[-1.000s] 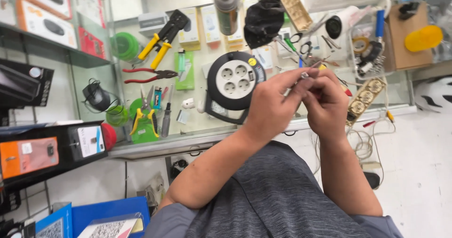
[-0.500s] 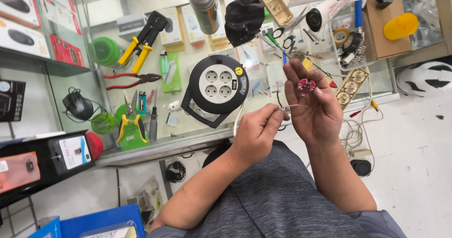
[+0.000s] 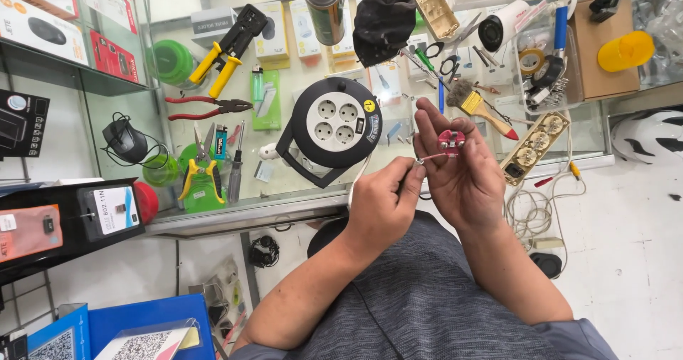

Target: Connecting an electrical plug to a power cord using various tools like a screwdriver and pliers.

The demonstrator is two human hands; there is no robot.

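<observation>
The right hand [image 3: 462, 178] holds a small red plug insert [image 3: 451, 141] between the thumb and the fingertips, its grip closed lightly around the edge of the part, with the open face turned up toward the camera. The left hand [image 3: 380, 203] is pinched shut on a thin wire [image 3: 429, 159], whose bare end reaches toward the red part just above that grip. The insert looks light and stiff, of hard plastic with small metal points in it; it is probably a little slippery and easy to drop, so the edges are the safe place to hold it, not the contacts. The wire seems soft and thin, it bends easily, and it is best held close to its end, as the fingers do now. A white cable [image 3: 358, 182] runs down from behind the left hand; where it ends cannot be seen. Beyond both grips, on the glass worktop [image 3: 284, 189], lies a round black cable reel [image 3: 336, 122] with four sockets, and further to the side of the left hand are red pliers [image 3: 206, 106] and a yellow-handled crimping tool [image 3: 228, 47].
</observation>
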